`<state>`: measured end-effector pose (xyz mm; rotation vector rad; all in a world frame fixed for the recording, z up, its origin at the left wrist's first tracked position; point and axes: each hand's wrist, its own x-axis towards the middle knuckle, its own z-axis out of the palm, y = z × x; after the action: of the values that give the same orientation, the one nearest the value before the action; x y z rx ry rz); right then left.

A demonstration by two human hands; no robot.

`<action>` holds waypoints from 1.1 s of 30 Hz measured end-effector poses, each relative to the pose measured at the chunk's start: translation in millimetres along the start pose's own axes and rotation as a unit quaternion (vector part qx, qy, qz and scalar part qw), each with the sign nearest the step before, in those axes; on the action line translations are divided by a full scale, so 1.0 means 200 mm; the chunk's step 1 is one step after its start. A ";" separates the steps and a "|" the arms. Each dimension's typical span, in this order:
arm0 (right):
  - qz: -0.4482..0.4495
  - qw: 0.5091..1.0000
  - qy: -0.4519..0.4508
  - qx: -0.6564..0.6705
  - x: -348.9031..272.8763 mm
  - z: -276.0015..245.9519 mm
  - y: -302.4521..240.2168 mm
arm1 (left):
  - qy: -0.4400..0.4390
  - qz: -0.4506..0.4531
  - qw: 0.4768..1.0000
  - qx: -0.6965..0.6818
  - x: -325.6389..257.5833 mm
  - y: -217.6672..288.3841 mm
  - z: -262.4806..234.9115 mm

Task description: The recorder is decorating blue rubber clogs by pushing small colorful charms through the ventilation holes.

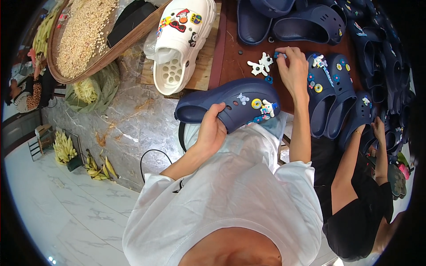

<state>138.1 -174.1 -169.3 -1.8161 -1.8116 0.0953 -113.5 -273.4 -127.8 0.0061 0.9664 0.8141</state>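
Observation:
My left hand (212,131) grips a navy clog (199,104) by its side, held tilted in front of my shirt. On the clog's toe sit several charms, among them a yellow ring (256,103) and a white figure with blue (269,108). Over the reddish-brown tabletop, my right hand (293,73) has its fingers closed around a small blue charm (277,55). White figure charms (261,64) lie just left of those fingers, with a blue flower charm (268,80) below them.
A finished-looking pair of navy clogs (323,108) with charms stands right of my right hand; more navy clogs (306,24) lie behind. At left are a white clog (175,66) and a basket of kernels (84,40). A co-worker's arms (350,168) reach in at right.

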 end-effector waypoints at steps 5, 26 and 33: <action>0.047 0.961 -0.078 0.263 -0.13 -0.20 -0.26 | -0.017 -0.001 1.000 -0.005 0.01 0.00 -0.01; -0.051 0.969 -0.069 0.234 -0.43 -0.17 -0.57 | -0.034 0.106 0.991 0.080 0.05 -0.05 -0.03; -0.042 0.970 -0.042 0.238 -0.46 -0.16 -0.55 | 0.003 0.142 0.986 0.089 0.06 -0.10 -0.01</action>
<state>46.4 -279.0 -125.6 -1.4123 -1.7337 0.5347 -99.7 -280.4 -145.1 0.3006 1.0551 0.9857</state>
